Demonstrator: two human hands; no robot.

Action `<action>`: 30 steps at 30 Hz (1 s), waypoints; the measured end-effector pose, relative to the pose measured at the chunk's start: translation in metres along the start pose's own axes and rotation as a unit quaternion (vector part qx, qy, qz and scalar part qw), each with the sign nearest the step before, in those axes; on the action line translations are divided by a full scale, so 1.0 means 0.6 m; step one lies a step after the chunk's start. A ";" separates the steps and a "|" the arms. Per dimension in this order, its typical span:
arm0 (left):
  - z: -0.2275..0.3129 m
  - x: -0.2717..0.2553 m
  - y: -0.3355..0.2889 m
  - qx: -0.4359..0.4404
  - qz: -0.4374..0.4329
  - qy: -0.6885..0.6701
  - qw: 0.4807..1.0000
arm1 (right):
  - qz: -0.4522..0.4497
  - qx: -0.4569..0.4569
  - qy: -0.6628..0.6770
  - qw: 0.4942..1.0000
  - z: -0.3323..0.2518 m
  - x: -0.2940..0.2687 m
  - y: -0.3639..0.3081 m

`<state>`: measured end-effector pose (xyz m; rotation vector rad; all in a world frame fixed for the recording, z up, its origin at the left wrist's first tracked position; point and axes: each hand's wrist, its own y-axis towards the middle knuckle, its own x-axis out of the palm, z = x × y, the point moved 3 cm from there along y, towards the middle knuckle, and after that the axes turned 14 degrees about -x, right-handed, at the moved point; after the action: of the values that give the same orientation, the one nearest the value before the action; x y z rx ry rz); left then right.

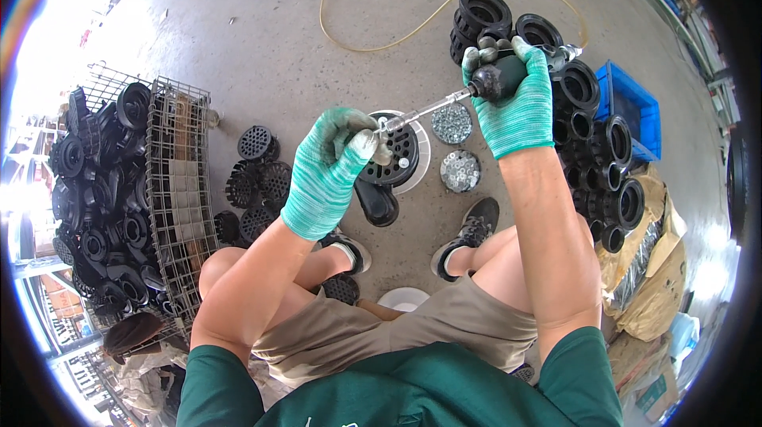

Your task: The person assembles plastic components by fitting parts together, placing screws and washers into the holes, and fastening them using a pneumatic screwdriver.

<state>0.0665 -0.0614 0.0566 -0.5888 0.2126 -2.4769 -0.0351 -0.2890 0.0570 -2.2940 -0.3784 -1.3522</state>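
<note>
My right hand [508, 90], in a green and grey glove, is closed round the dark body of an air screwdriver [502, 79]. Its long silver shank [432, 109] points left and slightly down. At the shank's tip, my gloved left hand [333, 161] has thumb and fingers pinched together; whatever small piece sits between them is mostly hidden. Just below the tip, a black round part with a perforated face [394, 159] and a short pipe lies on a white round surface [423, 159]. To its right stand a dish of small metal screws [451, 123] and a dish of washers or nuts [460, 171].
At left, a wire basket [181, 181] holds black plastic parts [99, 205]; several perforated black discs [258, 144] lie beside it. Black ringed parts [615, 141] are piled at right near a blue crate [635, 109] and brown sacking [655, 268]. A yellow hose [389, 48] crosses the floor.
</note>
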 end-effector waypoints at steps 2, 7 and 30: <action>0.005 -0.008 -0.002 0.025 0.064 0.161 0.984 | 0.003 -0.012 -0.005 1.000 0.001 0.005 -0.006; 0.003 -0.030 0.001 -0.029 0.094 0.242 0.965 | 0.036 -0.055 -0.046 0.997 0.014 0.006 -0.011; -0.110 -0.154 0.058 -0.021 0.088 0.605 0.791 | -0.193 -0.016 -0.291 0.937 0.166 -0.018 -0.069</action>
<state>0.1216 -0.0355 -0.0455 1.0526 0.7501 -2.2797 0.0165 -0.2031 0.0157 -2.7158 -1.0470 -0.7955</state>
